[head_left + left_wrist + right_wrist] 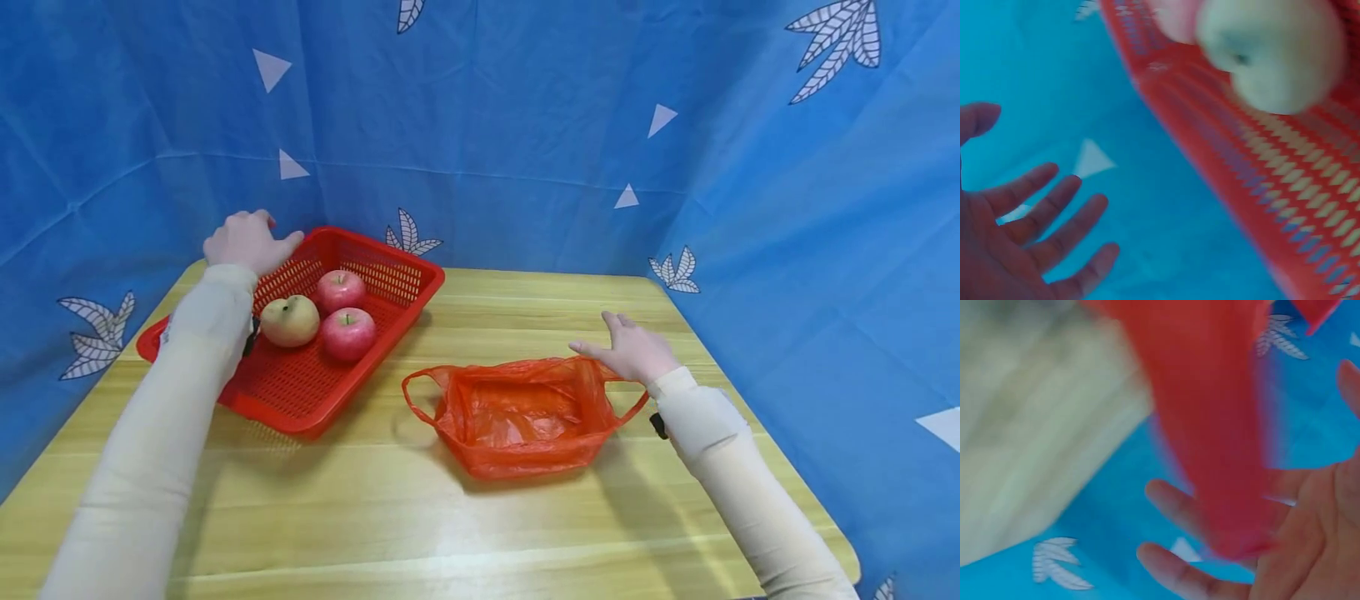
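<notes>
My left hand [243,242] hovers over the far left side of a red plastic basket [382,340]. Its fingers are spread and hold nothing, as the left wrist view shows. Inside the basket sit two red apples, one [341,291] behind the other [348,334], beside a pale yellow round fruit [290,321]. A thin red plastic bag [517,457] stands with its mouth spread wide and a loop handle at each end. My right hand [637,350], fingers apart, is by the bag's right handle [636,408]. In the right wrist view, blurred red plastic overlaps the fingers.
The basket and bag stand on a light wood-grain table [360,533] with rounded corners. A blue cloth [480,100] with white leaves and triangles hangs behind and along both sides of it. The bag stands to the right of the basket.
</notes>
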Tool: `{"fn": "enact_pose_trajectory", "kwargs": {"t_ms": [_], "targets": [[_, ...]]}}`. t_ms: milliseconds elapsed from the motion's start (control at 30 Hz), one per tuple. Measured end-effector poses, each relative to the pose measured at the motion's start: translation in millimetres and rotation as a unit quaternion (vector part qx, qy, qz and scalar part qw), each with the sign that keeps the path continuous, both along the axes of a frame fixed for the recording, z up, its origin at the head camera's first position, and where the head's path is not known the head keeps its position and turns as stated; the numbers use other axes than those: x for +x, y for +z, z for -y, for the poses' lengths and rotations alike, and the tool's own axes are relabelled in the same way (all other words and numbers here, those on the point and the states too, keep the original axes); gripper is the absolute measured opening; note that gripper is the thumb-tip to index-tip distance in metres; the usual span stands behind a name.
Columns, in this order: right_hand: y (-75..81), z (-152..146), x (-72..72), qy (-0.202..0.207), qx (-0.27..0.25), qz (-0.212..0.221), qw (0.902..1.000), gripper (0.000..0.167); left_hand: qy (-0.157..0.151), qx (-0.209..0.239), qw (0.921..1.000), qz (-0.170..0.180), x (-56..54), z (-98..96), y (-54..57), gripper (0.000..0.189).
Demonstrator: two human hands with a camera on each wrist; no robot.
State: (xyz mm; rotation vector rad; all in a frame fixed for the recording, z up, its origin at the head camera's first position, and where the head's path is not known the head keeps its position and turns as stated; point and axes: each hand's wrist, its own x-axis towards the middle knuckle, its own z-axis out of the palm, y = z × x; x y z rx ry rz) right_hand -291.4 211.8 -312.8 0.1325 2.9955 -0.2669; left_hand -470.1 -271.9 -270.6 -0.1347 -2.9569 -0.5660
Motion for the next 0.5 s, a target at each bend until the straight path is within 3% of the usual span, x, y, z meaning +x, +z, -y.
{"fn": "enact_pose_trajectory", "kwargs": {"t_ms": [267, 500], "targets": [[-33.3, -22.7, 5.5, 0.035, -0.087, 0.049, 0.9944, 0.087, -0.046, -0.004, 0.9949, 0.089, -13.3, 24.7, -41.0, 0.076], [-42.0, -22.9, 6.5, 0.042, -0.096, 0.033, 0.9939, 0.085, -0.083, 0.021, 0.9743, 0.208, -16.6, 26.8, -58.7, 0.100]]}}
